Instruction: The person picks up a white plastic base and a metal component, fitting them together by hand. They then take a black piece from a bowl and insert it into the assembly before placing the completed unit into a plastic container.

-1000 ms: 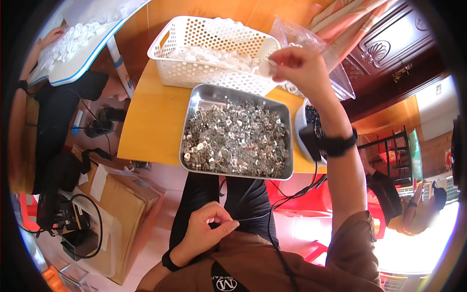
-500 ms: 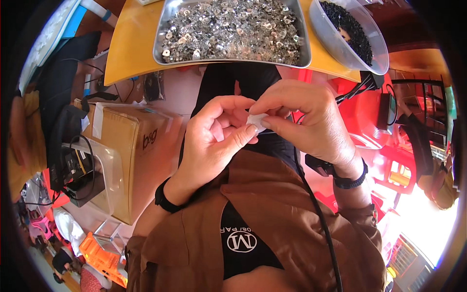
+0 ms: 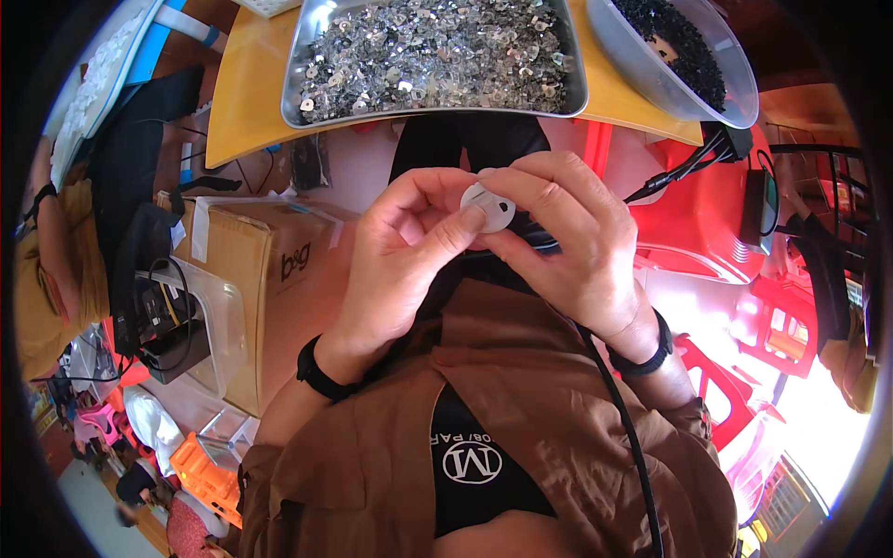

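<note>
A thin white round disc (image 3: 492,218) with a small dark spot or hole near one edge is between my hands, above my lap. My left hand (image 3: 391,246) pinches it, thumb lying across its face and fingers curled behind. On the disc's other side, my right hand (image 3: 586,246) holds its edge, index finger at the top and thumb below. The fingertips behind the disc are hidden. Just beyond my hands, a metal tray (image 3: 437,113) full of small clear and silvery pieces rests on a yellow table (image 3: 244,102).
Right of the tray, a translucent plastic bowl (image 3: 642,82) holds small black pieces. A cardboard box (image 3: 288,316) stands on the floor at left. Red plastic stools (image 3: 781,325) are at right, and a black cable (image 3: 619,418) runs down my front. Other people are at the edges.
The white disc has turned so its flat face and dark spot now show. My hands moved slightly up, the right one lowering its wrist and drawing inward around the disc.
</note>
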The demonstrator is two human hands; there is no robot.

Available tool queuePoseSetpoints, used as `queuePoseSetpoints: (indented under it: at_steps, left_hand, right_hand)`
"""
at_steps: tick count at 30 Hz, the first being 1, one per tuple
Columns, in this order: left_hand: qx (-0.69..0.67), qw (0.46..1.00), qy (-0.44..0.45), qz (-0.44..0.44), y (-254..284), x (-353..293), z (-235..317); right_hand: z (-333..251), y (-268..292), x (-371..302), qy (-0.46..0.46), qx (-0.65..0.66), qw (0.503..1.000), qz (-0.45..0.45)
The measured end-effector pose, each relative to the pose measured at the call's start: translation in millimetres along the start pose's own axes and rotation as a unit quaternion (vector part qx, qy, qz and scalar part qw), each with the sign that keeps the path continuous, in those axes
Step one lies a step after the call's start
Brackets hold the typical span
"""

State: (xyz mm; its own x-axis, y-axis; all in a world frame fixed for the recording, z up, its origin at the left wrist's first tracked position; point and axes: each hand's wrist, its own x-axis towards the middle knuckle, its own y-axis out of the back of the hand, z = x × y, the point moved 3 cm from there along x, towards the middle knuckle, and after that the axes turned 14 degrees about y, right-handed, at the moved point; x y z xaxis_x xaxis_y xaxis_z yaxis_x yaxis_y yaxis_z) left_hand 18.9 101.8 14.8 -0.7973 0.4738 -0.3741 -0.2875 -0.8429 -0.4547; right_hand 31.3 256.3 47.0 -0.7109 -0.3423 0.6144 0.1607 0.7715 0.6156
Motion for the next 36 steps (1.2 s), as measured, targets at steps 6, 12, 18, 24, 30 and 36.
queuePoseSetpoints:
  at_steps: [6, 12, 18, 24, 30, 36]
  left_hand:
    - [-0.023, 0.998, 0.046, -0.024, 4, 2, 2]
    - [-0.043, 0.993, 0.075, -0.075, 6, 3, -3]
    - [-0.020, 0.994, 0.066, -0.082, 4, 3, -1]
    - [-0.018, 0.991, 0.079, -0.109, 9, 4, -1]
    - [-0.024, 0.992, 0.061, -0.107, 12, 2, -2]
    - [-0.108, 0.988, 0.066, -0.083, 17, 5, 2]
  right_hand:
    - [6, 11, 4, -0.043, 0.055, 0.997, -0.031]
    - [11, 7, 2, -0.016, 0.068, 0.997, -0.031]
    - [14, 6, 0, -0.083, 0.129, 0.988, -0.029]
    - [12, 4, 6, -0.072, 0.135, 0.988, -0.028]
    - [20, 12, 15, -0.053, 0.126, 0.990, -0.020]
    - [17, 5, 42, 0.007, 0.104, 0.992, -0.065]
